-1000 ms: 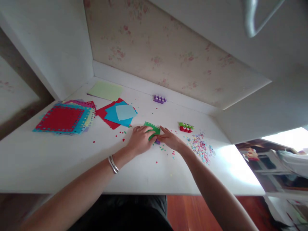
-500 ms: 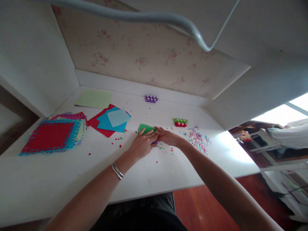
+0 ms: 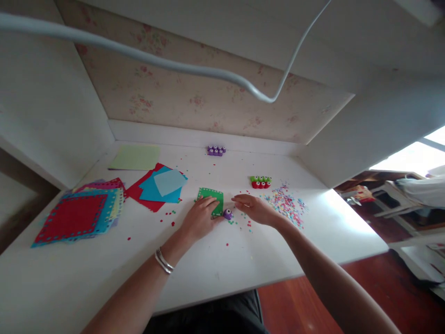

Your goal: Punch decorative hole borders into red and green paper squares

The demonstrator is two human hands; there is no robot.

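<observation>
A green paper point(image 3: 217, 196) with small holes along its edges lies flat on the white desk. My left hand point(image 3: 202, 214) rests on its left part, fingers spread, with the thumb near the lower edge. Beside the paper's lower right corner sits a small purple punch point(image 3: 228, 214) with a white round top. My right hand point(image 3: 253, 208) is just to the right of the punch and apart from it; its fingers are drawn together, and whether they hold anything is too small to tell.
Punched colored sheets point(image 3: 74, 215) are stacked at the left, near red and blue papers point(image 3: 163, 188) and pale green sheets point(image 3: 135, 157). Purple punches point(image 3: 216, 150) stand at the back; green and red punches point(image 3: 261, 182) and a confetti pile point(image 3: 287, 204) are to the right.
My right hand has moved right, away from the green paper and my left hand. The purple punch and the paper's right edge now show. The view has shifted slightly.
</observation>
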